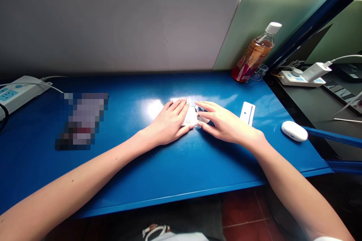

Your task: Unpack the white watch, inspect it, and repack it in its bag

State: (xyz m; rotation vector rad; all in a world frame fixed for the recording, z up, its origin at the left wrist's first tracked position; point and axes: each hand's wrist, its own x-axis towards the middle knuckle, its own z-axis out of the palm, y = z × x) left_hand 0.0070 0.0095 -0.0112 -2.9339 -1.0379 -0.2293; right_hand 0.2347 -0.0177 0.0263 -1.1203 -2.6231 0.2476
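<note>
A small white packet (190,116) with a crinkled, shiny clear wrapper at its right end lies on the blue table. My left hand (169,122) rests over its left part, fingers stretched toward the far edge and thumb along the near edge, holding it down. At the right end is my right hand (223,120), its fingers curved and apart, with the fingertips at or touching the wrapper. Much of the packet is hidden beneath my left hand. Just beyond my right wrist lies a flat white piece (247,113) with a slot and a small hole.
On the table's right stand a drink bottle (254,54), a small clear cup (259,72) and a white rounded case (294,131). A blurred-out phone-like object (85,120) lies left, near a power strip (22,92). Another power strip (294,79) sits beyond the blue frame.
</note>
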